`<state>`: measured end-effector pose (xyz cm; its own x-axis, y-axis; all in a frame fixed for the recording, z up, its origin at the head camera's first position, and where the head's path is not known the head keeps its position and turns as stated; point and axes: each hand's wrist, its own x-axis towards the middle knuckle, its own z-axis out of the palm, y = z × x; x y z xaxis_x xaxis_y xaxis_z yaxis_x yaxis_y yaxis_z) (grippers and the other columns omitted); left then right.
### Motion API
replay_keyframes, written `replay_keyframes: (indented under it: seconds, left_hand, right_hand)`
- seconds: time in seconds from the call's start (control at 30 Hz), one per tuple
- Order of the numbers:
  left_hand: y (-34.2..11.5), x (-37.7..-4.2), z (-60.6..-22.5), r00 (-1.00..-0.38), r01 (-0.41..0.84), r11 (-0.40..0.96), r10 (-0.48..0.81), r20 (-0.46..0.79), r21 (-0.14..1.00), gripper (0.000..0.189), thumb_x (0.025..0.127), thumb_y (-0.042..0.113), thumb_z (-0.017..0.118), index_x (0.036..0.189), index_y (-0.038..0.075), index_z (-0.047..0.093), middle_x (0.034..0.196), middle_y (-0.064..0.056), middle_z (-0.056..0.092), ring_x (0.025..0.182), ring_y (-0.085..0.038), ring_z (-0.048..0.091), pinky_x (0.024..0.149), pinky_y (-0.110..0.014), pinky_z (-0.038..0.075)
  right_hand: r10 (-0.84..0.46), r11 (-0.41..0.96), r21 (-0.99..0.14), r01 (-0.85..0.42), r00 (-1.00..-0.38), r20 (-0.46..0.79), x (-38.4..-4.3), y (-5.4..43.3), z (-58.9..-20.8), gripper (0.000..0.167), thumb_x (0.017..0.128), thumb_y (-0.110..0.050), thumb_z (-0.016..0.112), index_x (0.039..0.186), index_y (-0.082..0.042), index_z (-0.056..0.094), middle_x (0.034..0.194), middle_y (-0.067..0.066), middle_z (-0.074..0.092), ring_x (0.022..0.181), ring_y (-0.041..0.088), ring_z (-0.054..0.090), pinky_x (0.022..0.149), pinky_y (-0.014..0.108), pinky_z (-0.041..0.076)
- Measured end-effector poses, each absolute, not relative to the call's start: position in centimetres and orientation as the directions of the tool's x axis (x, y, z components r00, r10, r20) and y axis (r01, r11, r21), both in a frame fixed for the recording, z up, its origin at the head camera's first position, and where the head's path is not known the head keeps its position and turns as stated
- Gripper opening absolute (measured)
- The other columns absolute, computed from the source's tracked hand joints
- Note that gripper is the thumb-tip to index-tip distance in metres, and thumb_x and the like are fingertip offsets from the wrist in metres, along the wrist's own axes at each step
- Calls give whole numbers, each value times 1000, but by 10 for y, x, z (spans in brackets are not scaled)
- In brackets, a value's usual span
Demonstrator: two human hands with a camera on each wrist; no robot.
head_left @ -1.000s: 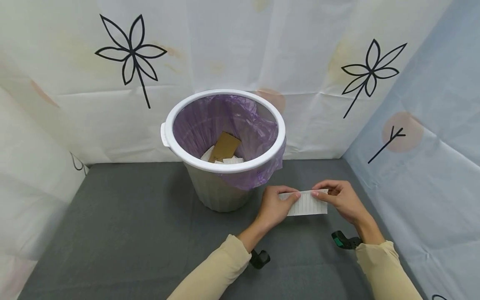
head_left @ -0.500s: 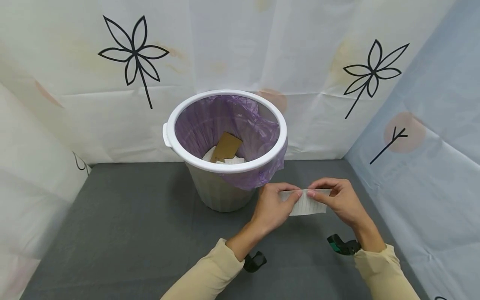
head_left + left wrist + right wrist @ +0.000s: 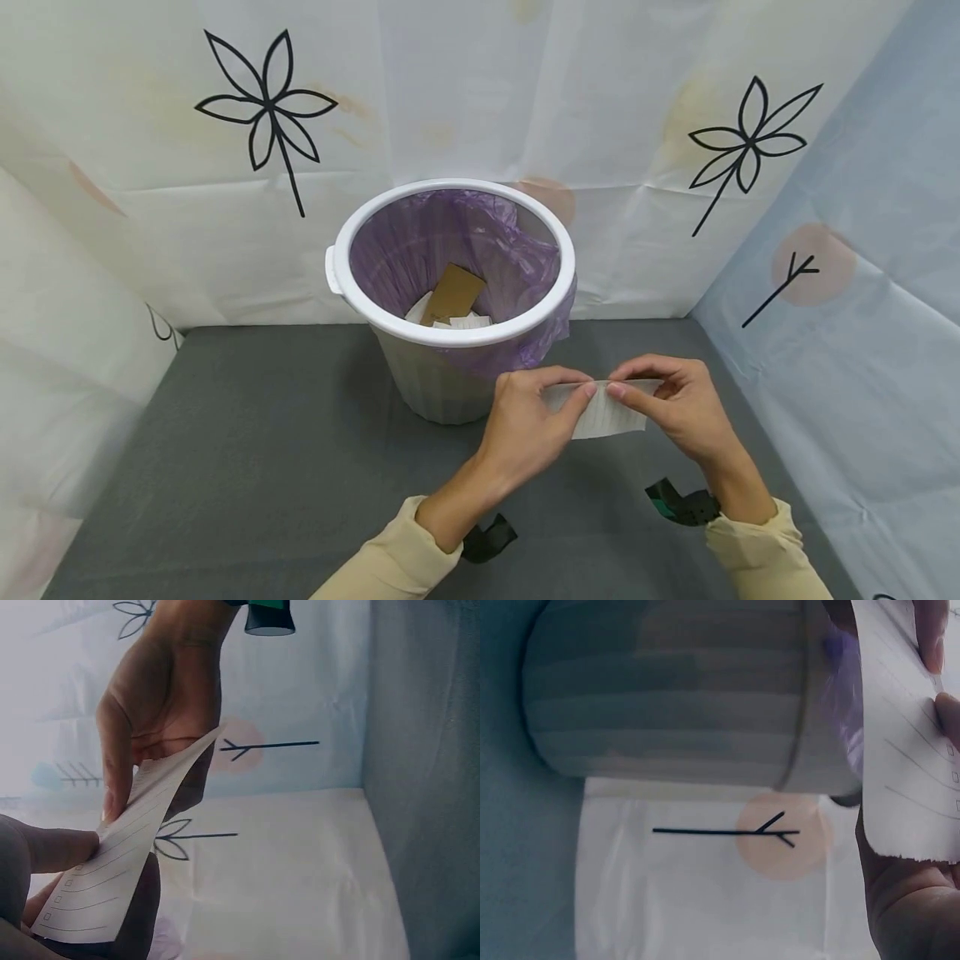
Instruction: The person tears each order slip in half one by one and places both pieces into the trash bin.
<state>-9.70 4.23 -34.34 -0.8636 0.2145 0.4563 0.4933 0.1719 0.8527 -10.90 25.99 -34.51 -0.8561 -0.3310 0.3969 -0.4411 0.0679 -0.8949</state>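
A small slip of lined white paper (image 3: 611, 418) hangs between both hands in front of the bin's right side. The left hand (image 3: 525, 423) pinches its top edge between thumb and index finger. Close beside that grip, the right hand (image 3: 686, 410) pinches the same edge, with the two thumb tips only a short gap apart. In the left wrist view the paper (image 3: 112, 862) is bent and shows printed lines and small checkboxes. From the right wrist, the slip (image 3: 904, 750) has a ragged edge at one end. No tear between the thumbs can be made out.
A white-rimmed bin (image 3: 450, 335) with a purple liner (image 3: 495, 221) stands at the back of the grey table (image 3: 247, 467). Inside lie a brown cardboard piece (image 3: 453, 292) and white paper scraps (image 3: 471, 321). Patterned cloth walls (image 3: 465, 92) enclose the back and sides.
Both hands have shifted slightly left, the left hand also a little toward the wearer. The thumb tips are somewhat closer together than a second ago. Both hands still pinch the paper.
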Motion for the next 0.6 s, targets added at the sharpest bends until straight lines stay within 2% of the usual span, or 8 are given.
replay_keyframes:
  seconds: [0.1, 0.17, 0.27, 0.43, 0.6]
  left_hand:
    - [35, -92, -335, -867, 485, 163, 215, 449, 859, 10, 94, 12, 73, 98, 5, 80, 87, -3, 77, 56, -1, 48, 58, -21, 48]
    - [28, -90, -331, -868, 483, 161, 218, 446, 861, 10, 94, 11, 74, 98, 5, 80, 83, -1, 76, 52, -1, 43, 54, -21, 44]
    - [19, -88, -325, -865, 486, 156, 230, 447, 860, 9, 93, 11, 74, 98, 6, 80, 83, 1, 76, 52, -2, 45, 55, -23, 46]
    - [1, -88, -321, -859, 491, 140, 239, 452, 860, 9, 93, 10, 75, 98, 6, 80, 93, 3, 77, 77, -5, 66, 73, -28, 55]
    - [-15, -89, -319, -853, 504, 120, 227, 470, 855, 8, 92, 10, 75, 97, 5, 80, 94, 3, 77, 93, -9, 70, 79, -31, 57]
  right_hand:
    - [-323, 38, -892, -450, -850, 415, -105, 252, -339, 18, 87, 17, 68, 96, 3, 74, 90, 5, 74, 67, 13, 64, 48, 27, 49]
    - [-322, 23, -888, -459, -845, 428, -104, 246, -336, 17, 87, 17, 68, 95, 3, 73, 90, 5, 74, 70, 13, 66, 49, 26, 50]
    - [-319, 14, -889, -459, -844, 431, -103, 237, -333, 15, 87, 16, 69, 95, 3, 73, 90, 4, 74, 71, 12, 67, 50, 25, 51]
    - [-315, 24, -897, -440, -855, 411, -103, 220, -330, 15, 88, 13, 70, 95, 0, 74, 91, 4, 73, 68, 11, 65, 51, 25, 51]
    - [-308, 19, -886, -462, -846, 435, -103, 202, -327, 11, 89, 9, 71, 94, 1, 74, 90, 6, 73, 72, 14, 67, 59, 26, 56]
